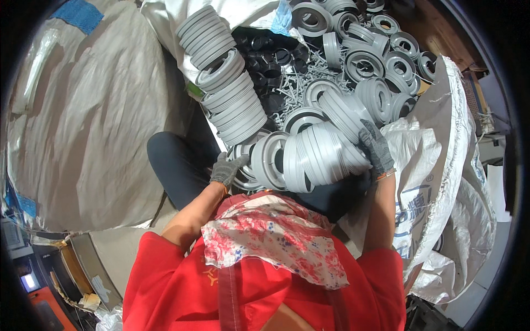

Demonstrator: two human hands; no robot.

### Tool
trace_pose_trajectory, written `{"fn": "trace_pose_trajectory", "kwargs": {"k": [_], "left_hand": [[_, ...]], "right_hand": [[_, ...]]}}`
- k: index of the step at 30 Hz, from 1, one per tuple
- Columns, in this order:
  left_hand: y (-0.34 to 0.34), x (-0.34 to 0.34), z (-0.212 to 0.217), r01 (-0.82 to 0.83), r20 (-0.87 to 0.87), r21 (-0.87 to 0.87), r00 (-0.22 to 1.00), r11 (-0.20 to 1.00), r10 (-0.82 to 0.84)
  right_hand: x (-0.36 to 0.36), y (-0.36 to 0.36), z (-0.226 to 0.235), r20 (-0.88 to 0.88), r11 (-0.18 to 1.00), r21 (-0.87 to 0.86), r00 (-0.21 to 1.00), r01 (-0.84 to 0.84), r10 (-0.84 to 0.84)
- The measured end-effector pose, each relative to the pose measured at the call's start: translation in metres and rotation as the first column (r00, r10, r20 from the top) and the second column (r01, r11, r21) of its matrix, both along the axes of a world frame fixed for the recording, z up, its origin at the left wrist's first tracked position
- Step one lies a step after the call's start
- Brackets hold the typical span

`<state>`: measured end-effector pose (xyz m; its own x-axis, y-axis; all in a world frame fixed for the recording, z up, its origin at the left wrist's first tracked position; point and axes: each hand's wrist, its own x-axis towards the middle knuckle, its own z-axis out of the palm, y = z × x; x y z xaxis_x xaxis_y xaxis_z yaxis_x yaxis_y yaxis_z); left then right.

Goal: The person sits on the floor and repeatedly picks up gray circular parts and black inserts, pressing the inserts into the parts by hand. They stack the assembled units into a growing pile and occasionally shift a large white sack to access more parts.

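Note:
My left hand, in a grey knitted glove, closes on the rim of a grey plastic ring above my lap. Beside it a tilted grey flanged ring with inner spokes leans against a row of nested grey rings. That row lies across my lap, and my right hand, gloved the same way, grips its right end. The right fingertips are partly hidden behind the rings. Another short stack of rings rests just beyond the row.
Tall stacked grey rings stand to the left. Black plastic caps and scattered grey screw-like pieces lie in the middle. Loose grey rings heap at the far right. White woven sacks flank both sides.

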<state>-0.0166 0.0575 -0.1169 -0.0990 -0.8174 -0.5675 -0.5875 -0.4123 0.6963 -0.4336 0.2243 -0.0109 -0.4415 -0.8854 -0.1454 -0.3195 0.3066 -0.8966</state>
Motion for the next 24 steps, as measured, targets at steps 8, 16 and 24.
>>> {"fn": "trace_pose_trajectory", "kwargs": {"k": [8, 16, 24], "left_hand": [[0.056, -0.019, 0.069, -0.057, -0.386, -0.094, 0.923, 0.994, 0.016], [0.079, -0.029, 0.087, 0.184, -0.061, -0.511, 0.966, 0.839, -0.25], [0.053, -0.034, 0.188, 0.158, -0.023, -0.705, 0.969, 0.691, -0.245]], "right_hand": [[0.049, 0.047, 0.012, -0.109, 0.959, -0.233, 0.976, 0.159, -0.188], [0.076, 0.091, 0.051, 0.182, 0.933, -0.186, 0.944, 0.308, -0.276], [0.096, 0.104, 0.037, -0.434, 0.939, -0.265, 0.843, 0.219, -0.319]]}}
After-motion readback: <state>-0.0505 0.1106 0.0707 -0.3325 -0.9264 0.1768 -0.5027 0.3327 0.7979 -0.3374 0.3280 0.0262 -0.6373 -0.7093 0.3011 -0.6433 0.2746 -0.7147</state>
